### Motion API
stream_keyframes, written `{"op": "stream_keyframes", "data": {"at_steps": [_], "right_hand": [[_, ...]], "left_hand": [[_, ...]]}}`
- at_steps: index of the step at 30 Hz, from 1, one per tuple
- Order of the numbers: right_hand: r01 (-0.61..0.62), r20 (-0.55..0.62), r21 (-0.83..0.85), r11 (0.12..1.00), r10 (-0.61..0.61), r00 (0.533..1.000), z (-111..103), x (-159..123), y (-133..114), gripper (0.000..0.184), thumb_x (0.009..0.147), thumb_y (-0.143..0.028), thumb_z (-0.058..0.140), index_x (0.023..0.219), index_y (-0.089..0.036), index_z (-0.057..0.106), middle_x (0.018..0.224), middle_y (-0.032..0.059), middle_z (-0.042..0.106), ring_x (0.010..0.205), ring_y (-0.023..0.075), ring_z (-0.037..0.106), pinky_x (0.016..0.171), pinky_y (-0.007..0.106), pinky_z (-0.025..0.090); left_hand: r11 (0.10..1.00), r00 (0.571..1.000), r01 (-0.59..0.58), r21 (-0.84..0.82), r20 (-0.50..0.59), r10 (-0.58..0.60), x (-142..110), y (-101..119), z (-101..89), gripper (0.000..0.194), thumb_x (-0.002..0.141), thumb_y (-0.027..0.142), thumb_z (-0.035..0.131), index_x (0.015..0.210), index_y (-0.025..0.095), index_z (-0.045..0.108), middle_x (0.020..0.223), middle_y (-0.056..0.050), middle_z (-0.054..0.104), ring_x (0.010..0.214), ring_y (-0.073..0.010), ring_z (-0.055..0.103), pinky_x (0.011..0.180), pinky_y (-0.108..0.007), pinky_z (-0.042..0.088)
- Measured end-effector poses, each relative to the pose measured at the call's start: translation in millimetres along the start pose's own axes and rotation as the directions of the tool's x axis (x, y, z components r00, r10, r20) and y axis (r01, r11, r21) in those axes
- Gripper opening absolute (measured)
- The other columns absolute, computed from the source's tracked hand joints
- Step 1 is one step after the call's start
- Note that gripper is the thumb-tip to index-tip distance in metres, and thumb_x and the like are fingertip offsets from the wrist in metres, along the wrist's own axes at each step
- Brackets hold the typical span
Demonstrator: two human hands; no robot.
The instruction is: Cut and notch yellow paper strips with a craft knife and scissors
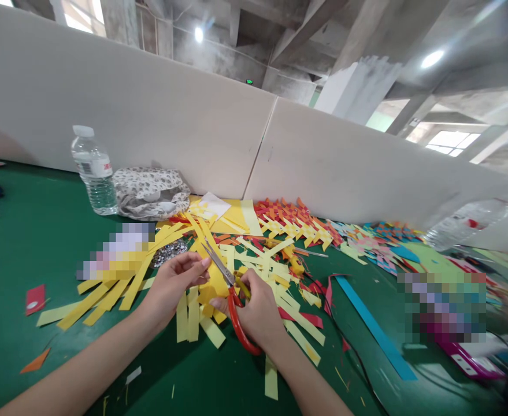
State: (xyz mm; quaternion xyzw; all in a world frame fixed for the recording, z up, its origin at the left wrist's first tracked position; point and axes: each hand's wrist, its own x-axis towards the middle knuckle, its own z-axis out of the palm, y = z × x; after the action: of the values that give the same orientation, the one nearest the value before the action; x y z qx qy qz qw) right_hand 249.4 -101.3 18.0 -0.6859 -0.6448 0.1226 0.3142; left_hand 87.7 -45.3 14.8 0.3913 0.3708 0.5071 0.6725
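My right hand (256,309) grips a pair of scissors (225,271) with red handles, its metal blades pointing up and left. A small yellow piece (243,287) shows beside those fingers at the pivot. Just left of the blades, my left hand (182,274) is closed in a pinch; whatever lies between its fingertips is too small to make out. Yellow paper strips (138,277) lie in a fan left of and behind that hand. Pale yellow strips (299,318) are scattered under and around both hands.
A water bottle (93,173) and a patterned cloth bag (152,193) stand by the white partition (149,110). Woven red-orange paper pieces (284,214) lie at the back. To the right are a black cable (349,346), a blue strip (375,326) and a tilted bottle (468,222).
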Motion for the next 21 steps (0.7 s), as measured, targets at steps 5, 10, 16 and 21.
{"op": "stream_keyframes", "data": {"at_steps": [5, 10, 16, 21], "right_hand": [[0.000, 0.012, 0.008, 1.000, 0.000, 1.000, -2.0, 0.4, 0.1, 0.036, 0.060, -0.040, 0.067, 0.071, -0.023, 0.038, 0.061, -0.0057, 0.045, 0.053, 0.0110, 0.039, 0.046, 0.022, 0.028], [-0.026, 0.033, 0.025, 0.999, 0.025, 0.999, -0.7, 1.2, 2.6, 0.038, 0.060, -0.042, 0.068, 0.069, -0.023, 0.036, 0.059, -0.0067, 0.042, 0.053, 0.0110, 0.036, 0.046, 0.022, 0.027], [-0.037, 0.031, 0.044, 0.998, 0.036, 0.999, 0.0, 1.4, 2.3, 0.034, 0.062, -0.040, 0.068, 0.070, -0.023, 0.039, 0.059, -0.0064, 0.044, 0.053, 0.0116, 0.038, 0.046, 0.022, 0.029], [-0.049, 0.010, 0.030, 0.998, 0.049, 0.999, -2.7, 2.2, 2.3, 0.037, 0.066, -0.037, 0.065, 0.093, -0.023, 0.044, 0.085, 0.0001, 0.059, 0.070, 0.0180, 0.055, 0.060, 0.028, 0.039]], "left_hand": [[1.000, 1.000, 0.005, 0.021, 0.007, -0.005, -0.9, 1.9, 0.1, 0.022, 0.063, 0.029, 0.077, 0.073, 0.017, 0.062, 0.065, 0.004, 0.061, 0.059, -0.0085, 0.059, 0.061, -0.019, 0.050], [1.000, 1.000, 0.005, 0.022, 0.016, -0.005, -1.2, 1.1, -1.0, 0.022, 0.061, 0.025, 0.078, 0.074, 0.017, 0.061, 0.066, 0.004, 0.061, 0.060, -0.0084, 0.059, 0.062, -0.018, 0.050], [1.000, 1.000, 0.012, 0.016, -0.015, -0.012, -0.3, 4.2, 1.4, 0.024, 0.061, 0.029, 0.078, 0.073, 0.017, 0.060, 0.063, 0.004, 0.062, 0.058, -0.0084, 0.060, 0.061, -0.019, 0.050], [0.999, 1.000, 0.013, 0.032, -0.019, -0.013, -1.1, 6.0, 0.8, 0.025, 0.061, 0.031, 0.078, 0.072, 0.017, 0.061, 0.064, 0.004, 0.063, 0.059, -0.0089, 0.060, 0.063, -0.020, 0.050]]}}
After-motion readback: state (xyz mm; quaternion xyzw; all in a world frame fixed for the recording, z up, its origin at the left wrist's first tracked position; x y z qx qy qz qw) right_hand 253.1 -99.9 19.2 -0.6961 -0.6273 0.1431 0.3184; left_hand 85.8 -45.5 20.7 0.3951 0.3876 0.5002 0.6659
